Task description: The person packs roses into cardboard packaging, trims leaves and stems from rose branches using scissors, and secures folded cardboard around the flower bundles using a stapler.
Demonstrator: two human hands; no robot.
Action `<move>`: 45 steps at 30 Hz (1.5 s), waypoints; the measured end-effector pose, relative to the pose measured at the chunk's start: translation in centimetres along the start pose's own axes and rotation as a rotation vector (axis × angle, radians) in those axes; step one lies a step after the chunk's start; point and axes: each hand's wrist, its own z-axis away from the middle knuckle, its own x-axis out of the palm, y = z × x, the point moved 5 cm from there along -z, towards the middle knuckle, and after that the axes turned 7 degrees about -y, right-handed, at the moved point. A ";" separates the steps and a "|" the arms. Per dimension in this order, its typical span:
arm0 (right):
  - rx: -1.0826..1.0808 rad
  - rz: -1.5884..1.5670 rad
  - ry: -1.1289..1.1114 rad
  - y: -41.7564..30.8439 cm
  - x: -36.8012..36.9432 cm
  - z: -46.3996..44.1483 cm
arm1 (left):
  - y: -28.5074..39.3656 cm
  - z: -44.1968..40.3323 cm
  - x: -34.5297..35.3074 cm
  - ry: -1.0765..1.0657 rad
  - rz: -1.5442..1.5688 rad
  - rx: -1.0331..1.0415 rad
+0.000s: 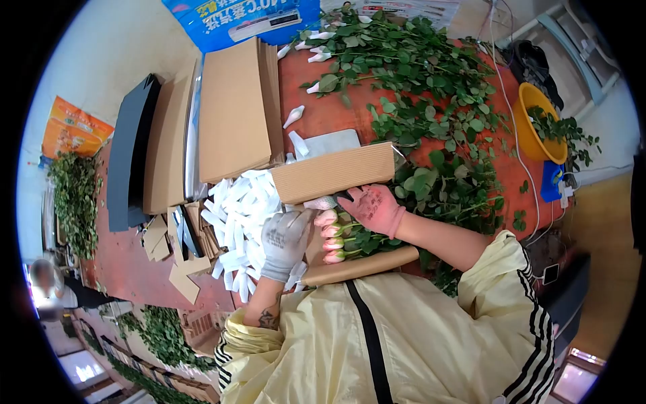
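Several pink roses (333, 244) lie in a row on brown cardboard, between a raised corrugated flap (334, 174) and a rolled front edge (360, 265). My right hand (373, 207), in a pink glove, has its fingers at a rose head in a white net sleeve (320, 203), beside the upper flap. Against the left side of the cardboard is my left hand (286, 244), in a whitish glove, its fingers bent near that netted head; their tips are partly hidden. A heap of white foam sleeves (243, 219) lies just left of it.
Leafy rose stems (431, 81) cover the back right of the red table (306, 81). Cardboard sheets (232, 111) stand at the back left, with cardboard scraps (185, 279) nearer. A yellow basin (531, 101) is at the right. Another person (77, 293) is at the far left.
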 end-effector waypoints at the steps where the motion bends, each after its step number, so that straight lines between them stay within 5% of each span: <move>1: -0.071 0.611 -0.128 0.7 0.6 0.1 | 0.4 -0.1 -0.2 -0.003 0.003 0.014; 2: -0.149 1.224 -0.251 1.4 1.5 0.3 | 0.9 -0.4 -0.5 0.008 -0.085 0.021; 3: -0.160 1.225 -0.256 0.7 1.4 0.4 | 1.3 -0.5 -0.7 0.018 -0.171 0.022; 6: -0.335 2.074 -0.151 -1.4 1.6 0.2 | 0.0 0.1 -0.2 0.045 0.064 -0.102; 8: -0.219 1.638 -0.146 -1.0 1.3 -0.1 | -1.3 1.1 1.5 -0.012 0.246 -0.225; 10: -0.188 1.556 -0.166 -0.7 1.4 -0.1 | -3.5 2.4 3.6 -0.014 0.773 -0.642; 16: -0.188 1.517 -0.261 0.1 1.6 0.0 | -2.4 -0.8 3.8 0.025 0.897 -0.636; 21: -0.580 2.445 -0.159 -0.5 2.0 0.2 | -3.9 -0.1 5.8 -0.026 0.964 -0.651; 22: -0.489 2.425 -0.230 0.2 2.1 0.1 | -3.8 -0.1 5.5 -0.029 0.935 -0.666; 25: -0.326 1.581 -0.191 -2.0 1.0 -0.6 | -4.1 0.5 5.4 0.040 0.965 -0.658; 28: -0.337 1.751 -0.223 -0.1 2.0 -0.1 | -6.0 1.7 4.3 0.072 0.856 -0.697; 29: -0.368 2.385 -0.125 1.5 2.6 0.4 | -7.3 2.5 3.5 0.031 0.685 -0.757; 31: -0.374 3.017 0.018 1.6 2.7 0.6 | -9.1 4.1 1.6 0.050 0.749 -0.813; 32: -0.394 2.554 -0.064 -0.5 2.4 0.5 | -9.7 4.7 0.9 0.022 0.617 -0.750; 35: -0.292 1.866 -0.169 -1.2 1.6 0.1 | -5.5 3.5 -4.5 -0.049 0.227 -0.598; 37: -0.205 1.644 -0.211 1.1 2.0 0.1 | -4.1 2.7 -5.3 -0.044 0.357 -0.533; 39: -0.500 3.592 0.177 5.2 3.5 0.8 | 0.1 0.2 -5.2 -0.162 0.373 -0.373; 40: -0.488 3.601 0.163 6.1 3.9 1.0 | 0.8 -0.6 -4.5 -0.151 0.372 -0.379; 42: -0.344 4.215 0.061 8.1 3.6 1.4 | 1.6 -1.8 -2.2 -0.259 0.241 -0.311; 45: -0.216 4.205 0.066 9.8 3.4 2.7 | 1.1 -2.1 0.1 -0.222 0.199 -0.281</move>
